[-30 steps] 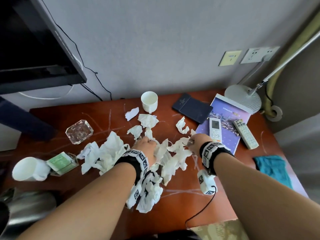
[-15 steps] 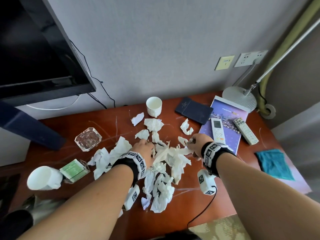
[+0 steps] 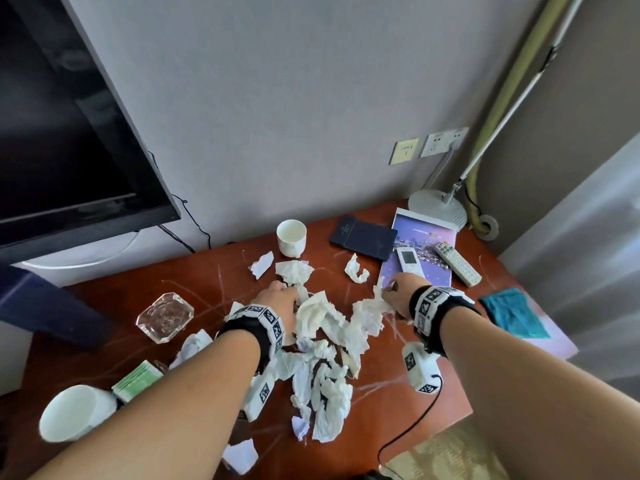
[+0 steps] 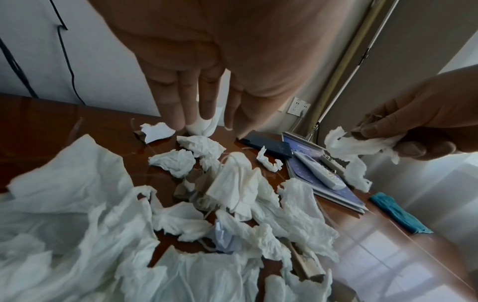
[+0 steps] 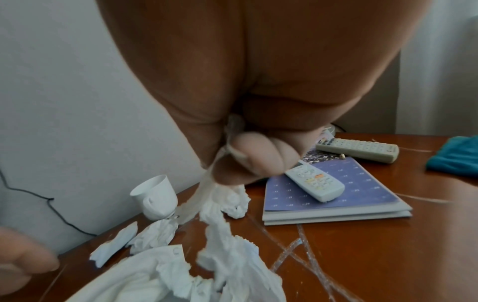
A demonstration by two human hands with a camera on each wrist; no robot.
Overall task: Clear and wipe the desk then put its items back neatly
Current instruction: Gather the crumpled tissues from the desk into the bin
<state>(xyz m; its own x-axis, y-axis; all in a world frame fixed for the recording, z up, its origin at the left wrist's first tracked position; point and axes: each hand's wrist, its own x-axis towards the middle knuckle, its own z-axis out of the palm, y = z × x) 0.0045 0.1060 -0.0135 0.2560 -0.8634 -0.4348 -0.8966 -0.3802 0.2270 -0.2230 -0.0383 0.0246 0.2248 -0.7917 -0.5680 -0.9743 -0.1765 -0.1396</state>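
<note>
A heap of crumpled white tissues [image 3: 322, 351] lies in the middle of the brown desk [image 3: 408, 368], and everything else sits around that heap. The right hand [image 3: 401, 294] is at the heap's right edge, its thumb and fingers pinched on a strip of tissue [image 4: 362, 143] that trails down into the pile. The left hand [image 3: 280, 299] reaches over the heap's far left side with fingers [image 4: 178, 106] straight and pointing down; their tips are close to a small scrap [image 4: 204, 124], but whether they hold it cannot be told.

Beyond the heap near the wall stands a white cup [image 3: 291, 237]. To the right of the heap a purple booklet [image 3: 429, 268] lies flat with a white remote [image 5: 314, 183] on it, a second remote [image 5: 359, 150] across its far corner, and a dark blue wallet [image 3: 362, 237] beside it. Further right is a teal cloth [image 3: 512, 311]. Left of the heap sits a glass ashtray [image 3: 164, 317], and nearer the person a green packet [image 3: 136, 381] and another white cup [image 3: 69, 412] lying on its side.
</note>
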